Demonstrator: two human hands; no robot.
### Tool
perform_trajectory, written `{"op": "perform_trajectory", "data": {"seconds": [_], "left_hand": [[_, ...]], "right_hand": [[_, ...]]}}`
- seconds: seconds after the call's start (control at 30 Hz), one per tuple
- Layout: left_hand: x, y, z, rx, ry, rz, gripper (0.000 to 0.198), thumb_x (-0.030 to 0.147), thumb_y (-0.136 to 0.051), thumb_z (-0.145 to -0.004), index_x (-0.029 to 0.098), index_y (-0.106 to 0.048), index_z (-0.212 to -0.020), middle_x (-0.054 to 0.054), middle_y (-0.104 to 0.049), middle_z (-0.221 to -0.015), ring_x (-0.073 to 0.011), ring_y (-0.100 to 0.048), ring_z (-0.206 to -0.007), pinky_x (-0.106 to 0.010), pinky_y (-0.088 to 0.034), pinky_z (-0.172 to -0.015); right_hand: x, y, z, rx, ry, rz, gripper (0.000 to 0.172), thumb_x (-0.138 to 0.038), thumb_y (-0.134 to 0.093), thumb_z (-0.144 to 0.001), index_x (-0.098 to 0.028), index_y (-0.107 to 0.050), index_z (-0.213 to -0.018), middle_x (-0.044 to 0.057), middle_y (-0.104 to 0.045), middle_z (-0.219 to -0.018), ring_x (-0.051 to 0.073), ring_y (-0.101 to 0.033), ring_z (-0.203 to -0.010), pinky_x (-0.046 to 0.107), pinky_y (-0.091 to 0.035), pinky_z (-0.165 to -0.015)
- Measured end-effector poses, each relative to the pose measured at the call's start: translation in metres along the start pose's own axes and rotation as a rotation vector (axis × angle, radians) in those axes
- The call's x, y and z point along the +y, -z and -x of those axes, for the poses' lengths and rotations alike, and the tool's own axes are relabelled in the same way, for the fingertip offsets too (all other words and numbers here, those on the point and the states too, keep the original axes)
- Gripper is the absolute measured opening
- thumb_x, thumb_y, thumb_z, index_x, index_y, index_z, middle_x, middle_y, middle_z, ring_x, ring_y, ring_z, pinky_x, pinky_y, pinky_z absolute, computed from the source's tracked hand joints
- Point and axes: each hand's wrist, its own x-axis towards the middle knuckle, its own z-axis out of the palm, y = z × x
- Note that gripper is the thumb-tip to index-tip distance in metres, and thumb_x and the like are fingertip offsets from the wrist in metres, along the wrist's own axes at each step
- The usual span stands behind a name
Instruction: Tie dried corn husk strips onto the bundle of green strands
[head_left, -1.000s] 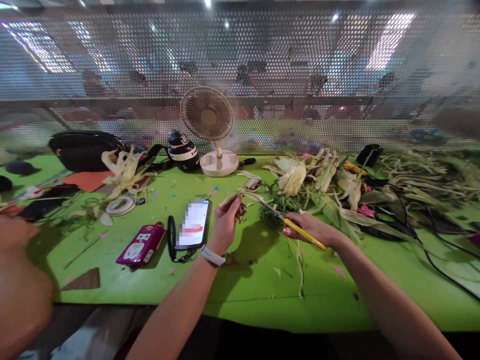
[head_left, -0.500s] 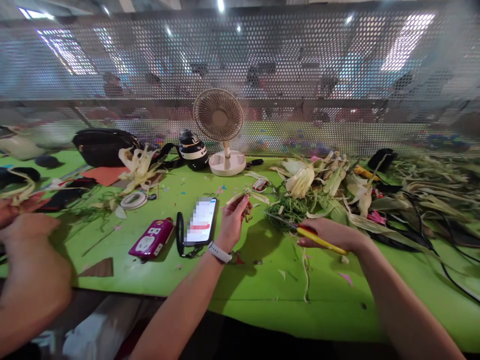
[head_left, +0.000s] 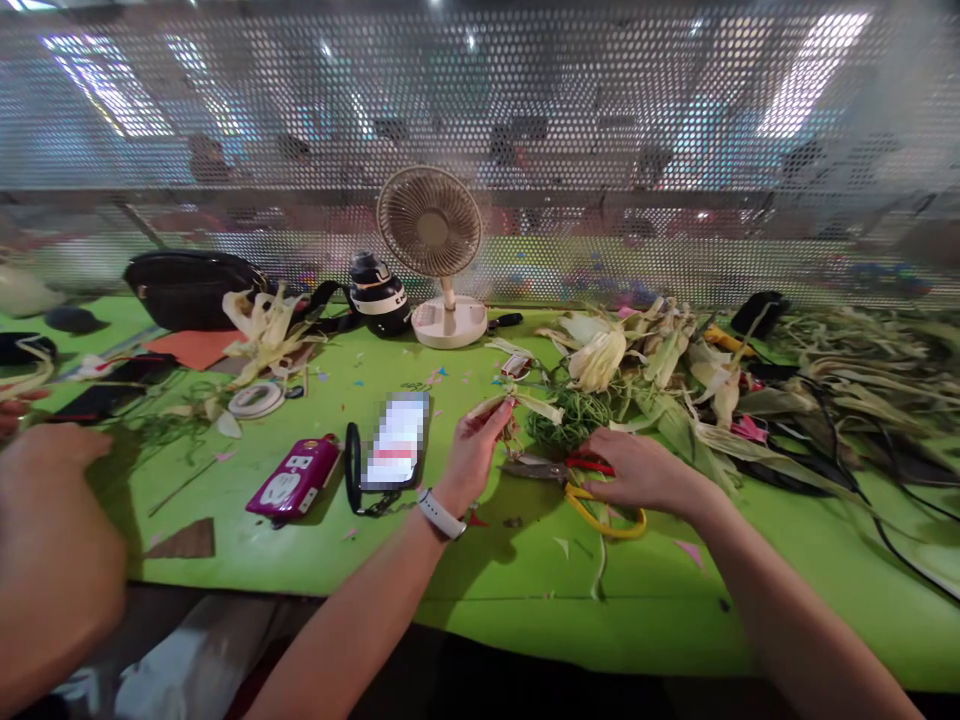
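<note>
My left hand [head_left: 478,452], with a white watch band [head_left: 441,513] on its wrist, pinches a small piece of corn husk [head_left: 546,408] whose pale strip sticks out to the right. My right hand [head_left: 637,468] grips scissors [head_left: 536,468] with one red and one yellow handle loop. Their metal blades point left and lie just below and right of my left fingertips, close to the husk. Behind the blades sits a tangle of green string-like strands [head_left: 571,418]. A thin pale strip [head_left: 601,570] lies on the table below the scissors.
The green table [head_left: 510,640] carries a phone [head_left: 394,440], a purple pouch [head_left: 296,480], a tape roll [head_left: 256,400], a small fan [head_left: 431,225] and a black bottle [head_left: 377,298]. Husks [head_left: 600,358] pile up at right. Another person's arm [head_left: 56,540] reaches in from the left.
My right hand has turned the scissors so the blades now point left, near my left hand, and the handles have spread. My left hand has shifted slightly right with the husk.
</note>
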Motion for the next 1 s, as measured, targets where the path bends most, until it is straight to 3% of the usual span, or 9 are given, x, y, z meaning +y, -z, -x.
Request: {"op": "perform_trajectory", "data": {"seconds": [0.17,0.23,0.33,0.4,0.5,0.57,0.73,1.0], "left_hand": [[-0.007,-0.007,0.013,-0.073,-0.009,-0.11,0.022,0.032,-0.078,-0.065,0.019,-0.074,-0.083,-0.001,-0.069,-0.078,-0.009,-0.057,-0.067,-0.02,-0.046,-0.063],[-0.01,-0.011,0.02,-0.14,-0.007,-0.184,0.021,0.031,-0.077,-0.066,0.017,-0.074,-0.081,-0.002,-0.068,-0.077,-0.0106,-0.057,-0.068,-0.022,-0.047,-0.063],[-0.011,-0.014,0.027,-0.233,0.03,-0.228,0.021,0.031,-0.076,-0.067,0.017,-0.072,-0.081,-0.002,-0.068,-0.076,-0.0111,-0.057,-0.068,-0.022,-0.047,-0.064],[-0.009,-0.015,0.028,-0.246,0.03,-0.216,0.025,0.032,-0.076,-0.067,0.018,-0.071,-0.087,-0.002,-0.068,-0.081,-0.0113,-0.059,-0.07,-0.023,-0.048,-0.065],[-0.005,-0.013,0.025,-0.221,-0.006,-0.244,0.026,0.034,-0.076,-0.067,0.018,-0.069,-0.086,-0.002,-0.068,-0.078,-0.0113,-0.059,-0.068,-0.023,-0.048,-0.065],[-0.003,-0.011,0.023,-0.224,-0.029,-0.311,0.024,0.036,-0.075,-0.068,0.016,-0.069,-0.079,-0.001,-0.065,-0.069,-0.0106,-0.057,-0.062,-0.022,-0.046,-0.06],[-0.001,-0.011,0.021,-0.237,-0.029,-0.369,0.026,0.039,-0.074,-0.067,0.015,-0.067,-0.073,0.0,-0.062,-0.063,-0.01,-0.053,-0.057,-0.021,-0.042,-0.056],[0.005,-0.007,0.015,-0.306,0.074,-0.289,0.026,0.039,-0.075,-0.067,0.015,-0.065,-0.068,0.0,-0.063,-0.062,-0.0096,-0.054,-0.057,-0.022,-0.044,-0.058]], "right_hand": [[-0.012,0.002,-0.002,0.411,-0.054,-0.304,0.026,-0.038,-0.041,-0.091,-0.019,-0.058,-0.097,0.007,-0.065,-0.093,0.019,-0.06,-0.081,0.03,-0.045,-0.071],[-0.017,-0.004,-0.004,0.39,-0.016,-0.444,0.03,-0.044,-0.042,-0.092,-0.019,-0.057,-0.1,0.006,-0.065,-0.09,0.017,-0.059,-0.078,0.028,-0.045,-0.068],[-0.023,-0.014,-0.007,0.348,-0.008,-0.486,0.029,-0.046,-0.045,-0.091,-0.019,-0.056,-0.087,0.001,-0.06,-0.071,0.014,-0.053,-0.064,0.025,-0.041,-0.059],[-0.024,-0.017,-0.009,0.366,-0.037,-0.498,0.03,-0.045,-0.045,-0.091,-0.019,-0.054,-0.079,-0.002,-0.053,-0.062,0.012,-0.047,-0.058,0.023,-0.038,-0.056],[-0.023,-0.016,-0.009,0.287,-0.045,-0.602,0.033,-0.046,-0.045,-0.09,-0.019,-0.051,-0.072,-0.003,-0.047,-0.056,0.01,-0.042,-0.053,0.023,-0.034,-0.051],[-0.022,-0.015,-0.009,0.247,-0.045,-0.645,0.034,-0.047,-0.046,-0.09,-0.019,-0.051,-0.071,-0.004,-0.045,-0.056,0.01,-0.041,-0.052,0.022,-0.033,-0.05],[-0.018,-0.019,-0.012,0.299,-0.046,-0.715,0.028,-0.046,-0.051,-0.087,-0.019,-0.056,-0.087,-0.002,-0.054,-0.068,0.011,-0.048,-0.058,0.024,-0.039,-0.054],[-0.014,-0.016,-0.013,0.216,-0.096,-1.017,0.033,-0.051,-0.057,-0.082,-0.018,-0.055,-0.078,-0.003,-0.052,-0.06,0.01,-0.049,-0.054,0.024,-0.041,-0.053]]}}
